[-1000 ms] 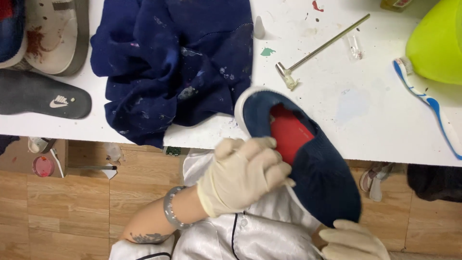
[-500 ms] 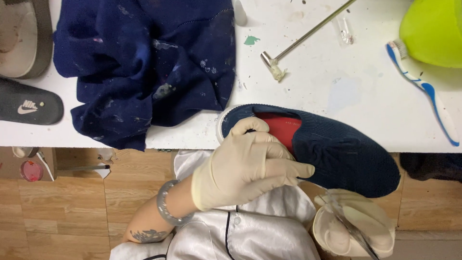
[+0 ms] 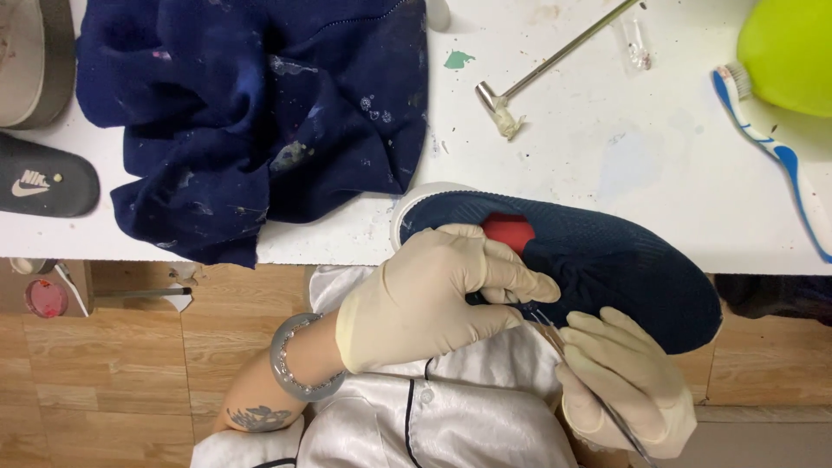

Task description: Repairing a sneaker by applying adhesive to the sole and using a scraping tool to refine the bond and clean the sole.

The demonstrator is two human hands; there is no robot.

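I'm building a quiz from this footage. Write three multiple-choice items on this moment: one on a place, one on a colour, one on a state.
1. Where does the crumpled dark blue cloth lie?
A. on the white table
B. on the wooden floor
C. inside the shoe

2. What colour is the lining seen in the opening of the navy shoe?
A. yellow
B. red
C. white

3. What is the gloved left hand doing?
A. lying flat on the table
B. holding the toothbrush
C. gripping the shoe at its opening

Answers:
1 A, the cloth is spread on the tabletop beside the metal hammer.
2 B, a red patch shows just above the fingers.
3 C, its fingers curl around the shoe's collar while the right hand holds a thin tool against the shoe.
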